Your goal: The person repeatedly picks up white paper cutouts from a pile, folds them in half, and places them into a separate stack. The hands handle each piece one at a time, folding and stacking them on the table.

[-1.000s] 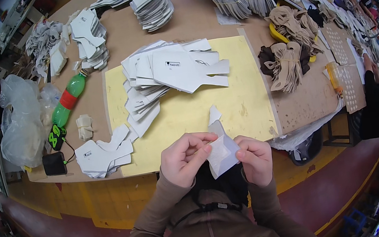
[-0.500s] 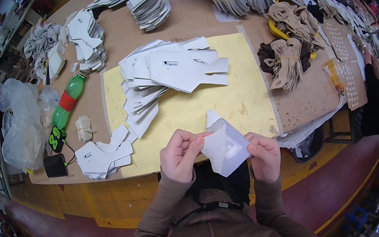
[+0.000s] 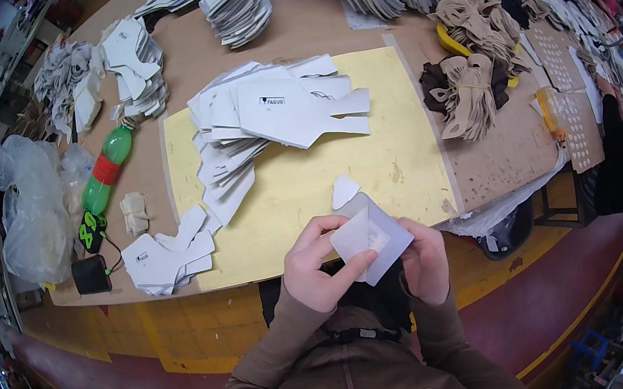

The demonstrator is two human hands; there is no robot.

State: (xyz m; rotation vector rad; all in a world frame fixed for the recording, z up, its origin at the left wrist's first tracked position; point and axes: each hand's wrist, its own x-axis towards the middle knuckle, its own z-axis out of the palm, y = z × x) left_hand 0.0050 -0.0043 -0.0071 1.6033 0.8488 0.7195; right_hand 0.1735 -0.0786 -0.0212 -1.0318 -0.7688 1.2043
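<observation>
At the table's front edge, both hands hold a cut piece of pale grey sheet material (image 3: 391, 240) with a white tip. A thin white patch (image 3: 353, 235) lies over its left part. My left hand (image 3: 311, 268) is closed on the left side, thumb across the patch and fingers behind. My right hand (image 3: 426, 262) grips the right edge, its fingers partly hidden behind the piece. Beyond them, a fanned pile of white cut pieces (image 3: 279, 111) with a printed mark rests on a yellow sheet (image 3: 310, 183).
More white pieces (image 3: 173, 262) lie at front left, near a black box (image 3: 91, 274) with a cable, a green bottle (image 3: 116, 148) and a plastic bag (image 3: 32, 212). Stacks (image 3: 236, 11) stand at the back. Bundled beige pieces (image 3: 469, 94) and an orange bottle (image 3: 551, 112) are at right.
My left thumb has moved from pinching the patch's upper edge down onto its face. The patch's free corner has shifted, and my right hand has turned slightly and moved left.
</observation>
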